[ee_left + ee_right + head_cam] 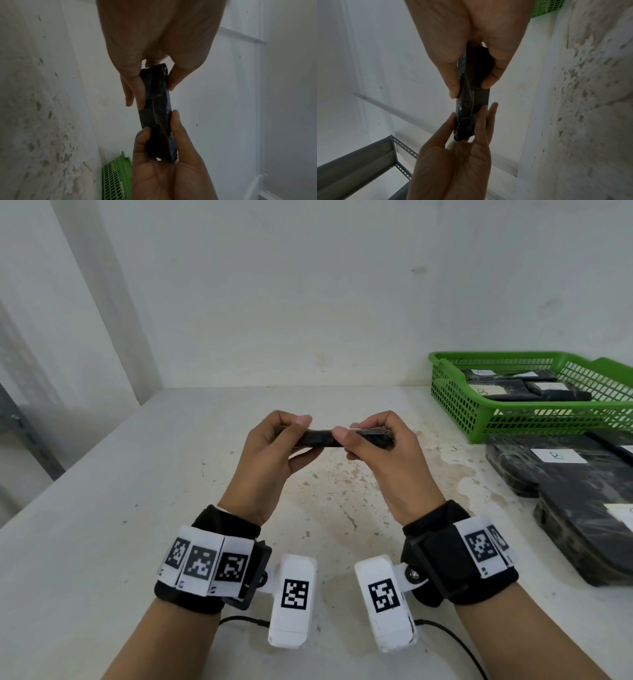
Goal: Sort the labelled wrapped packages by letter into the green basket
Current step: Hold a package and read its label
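A black wrapped package (320,438) is held edge-on above the middle of the white table, level between both hands. My left hand (291,436) pinches its left end, thumb on top and fingers below. My right hand (359,440) pinches the right end the same way. A sliver of white label shows by the right thumb; its letter is hidden. The left wrist view shows the package (154,108) between the left hand (152,93) and the right hand (161,135). In the right wrist view the package (471,108) runs from the right hand (469,88) to the left hand (462,155).
The green basket (513,419) stands at the back right against the wall, with several black packages in it, one labelled B (486,391). In front of it lie more black packages (548,470), (589,535). A grey metal rack (359,162) stands to the left.
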Available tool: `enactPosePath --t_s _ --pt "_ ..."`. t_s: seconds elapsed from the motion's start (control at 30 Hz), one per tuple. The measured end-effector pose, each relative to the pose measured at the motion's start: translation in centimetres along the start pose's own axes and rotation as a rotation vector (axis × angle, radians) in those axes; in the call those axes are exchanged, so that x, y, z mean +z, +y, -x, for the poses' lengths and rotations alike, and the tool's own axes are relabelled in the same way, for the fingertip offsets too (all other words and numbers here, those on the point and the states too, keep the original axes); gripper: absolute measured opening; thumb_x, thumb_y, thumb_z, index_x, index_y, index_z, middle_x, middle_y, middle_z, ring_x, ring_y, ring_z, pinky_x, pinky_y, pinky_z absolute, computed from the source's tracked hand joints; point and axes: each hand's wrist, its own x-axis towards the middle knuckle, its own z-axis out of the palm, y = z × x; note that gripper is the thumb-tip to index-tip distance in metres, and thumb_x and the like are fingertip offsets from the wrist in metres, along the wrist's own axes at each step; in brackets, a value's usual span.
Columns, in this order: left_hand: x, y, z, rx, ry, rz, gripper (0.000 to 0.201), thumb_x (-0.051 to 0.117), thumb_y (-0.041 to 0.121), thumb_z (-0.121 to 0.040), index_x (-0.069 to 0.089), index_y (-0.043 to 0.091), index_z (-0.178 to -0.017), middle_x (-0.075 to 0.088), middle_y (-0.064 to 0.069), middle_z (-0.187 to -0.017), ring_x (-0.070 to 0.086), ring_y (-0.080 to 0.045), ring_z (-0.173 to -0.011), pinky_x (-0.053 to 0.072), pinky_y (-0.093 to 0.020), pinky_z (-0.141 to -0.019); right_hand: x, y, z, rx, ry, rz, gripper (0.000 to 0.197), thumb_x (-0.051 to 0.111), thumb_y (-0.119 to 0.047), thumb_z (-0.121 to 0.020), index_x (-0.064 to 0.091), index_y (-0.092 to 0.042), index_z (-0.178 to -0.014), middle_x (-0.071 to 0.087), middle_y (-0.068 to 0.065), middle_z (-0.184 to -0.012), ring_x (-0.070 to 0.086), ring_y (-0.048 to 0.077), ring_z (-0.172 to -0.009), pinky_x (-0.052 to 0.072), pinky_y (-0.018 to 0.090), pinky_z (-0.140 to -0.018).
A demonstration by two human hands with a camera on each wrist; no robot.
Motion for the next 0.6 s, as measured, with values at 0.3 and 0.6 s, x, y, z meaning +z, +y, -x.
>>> enactPosePath --t_s 0.3,0.6 --pt "-0.47 -0.07 -0.56 -0.075 0.051 0.126 0.042 0.057 -0.001 -0.094 0.043 -0.001 -0.134 0.070 -0.017 -0.107 0.072 -0.023 -0.093 0.058 -0.027 -0.085 -0.34 0.39 -0.34 -0.041 -0.009 -0.025 0.042 0.080 -0.002 -0.075 0.056 -0.018 -0.105 0.056 -0.001 -0.102 0.058 0.013 -0.097 0.050 0.026 -0.088" --pt "-0.85 0.09 -0.62 0.003 0.001 0.084 0.026 0.051 -0.003 -0.096 0.060 -0.001 -0.121 0.073 -0.012 -0.104 0.071 -0.019 -0.095 0.057 -0.025 -0.083 -0.41 -0.40 -0.66 0.073 0.050 -0.263 0.021 0.047 -0.016 -0.103 0.060 -0.011 -0.118 0.067 0.010 -0.107 0.066 0.022 -0.102 0.058 0.026 -0.078"
